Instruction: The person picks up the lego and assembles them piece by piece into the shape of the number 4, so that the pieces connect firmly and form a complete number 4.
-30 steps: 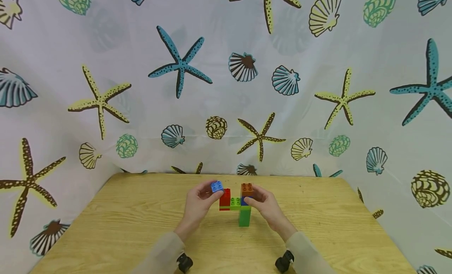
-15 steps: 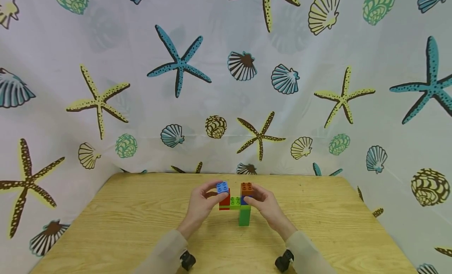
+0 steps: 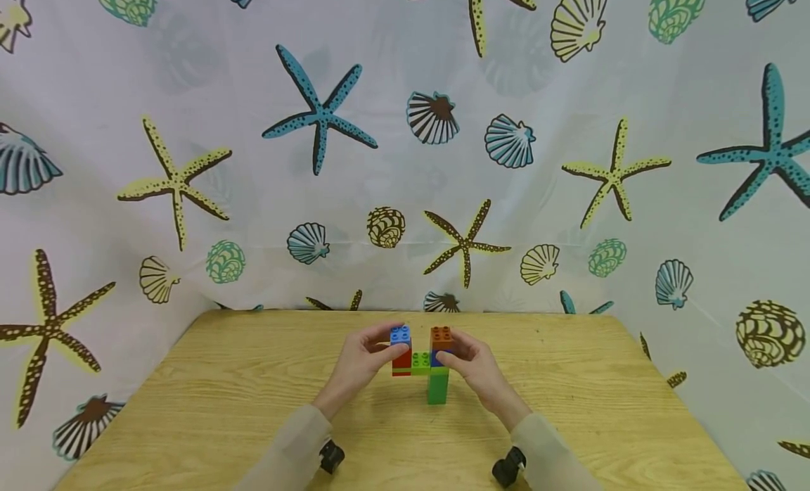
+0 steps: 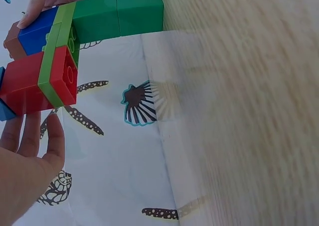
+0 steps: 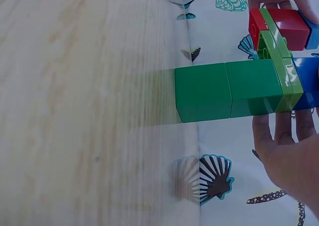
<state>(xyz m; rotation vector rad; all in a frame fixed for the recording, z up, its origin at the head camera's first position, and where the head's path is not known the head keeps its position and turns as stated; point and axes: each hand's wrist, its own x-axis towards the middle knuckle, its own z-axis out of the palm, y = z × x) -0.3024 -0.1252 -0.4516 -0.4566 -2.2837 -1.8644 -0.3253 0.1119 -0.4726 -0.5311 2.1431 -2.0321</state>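
My left hand [image 3: 359, 357] pinches a light blue toy building brick [image 3: 400, 334], which sits on top of a red brick [image 3: 401, 359]. A lime green plate [image 3: 420, 364] joins the red side to a tower on the right. That tower has green bricks [image 5: 227, 91] at its base, standing on the table, then a dark blue brick [image 4: 36, 35] and an orange-brown brick [image 3: 441, 338] on top. My right hand [image 3: 479, 368] grips the tower at the dark blue brick, thumb in front. Beneath the red side, the left wrist view shows open space above the table.
The wooden table [image 3: 253, 406] spreads out around the brick structure. A white curtain [image 3: 392, 167] printed with starfish and shells hangs behind it and along both sides. Each wrist wears a small black camera [image 3: 332, 456].
My left hand has moved right with the light blue brick, from left of the red brick to on top of it. The right hand keeps its hold on the tower.
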